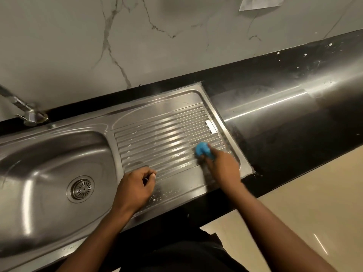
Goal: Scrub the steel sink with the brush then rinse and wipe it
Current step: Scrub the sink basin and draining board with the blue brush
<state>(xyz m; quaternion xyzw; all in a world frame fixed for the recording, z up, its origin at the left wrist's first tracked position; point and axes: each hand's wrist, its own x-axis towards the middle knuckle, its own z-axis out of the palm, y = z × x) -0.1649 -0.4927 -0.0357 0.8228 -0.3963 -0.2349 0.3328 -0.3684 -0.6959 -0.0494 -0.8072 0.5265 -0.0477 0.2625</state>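
The steel sink (pixel 110 122) fills the left and middle of the head view, with a bowl and round drain (pixel 80 189) at left and a ribbed drainboard (pixel 167 138) at right. My right hand (pixel 222 167) grips a blue brush (pixel 202 150) and presses it on the drainboard's near right corner. My left hand (pixel 135 188) rests on the drainboard's front edge with its fingers curled in; nothing shows in it. Water drops and wet streaks lie on the ribs and the front rim.
A chrome tap (pixel 23 108) stands at the back left by the marble wall. Black countertop (pixel 294 122) runs to the right of the sink. Beige floor (pixel 314 203) lies below the counter edge. A paper (pixel 257 2) hangs on the wall at top right.
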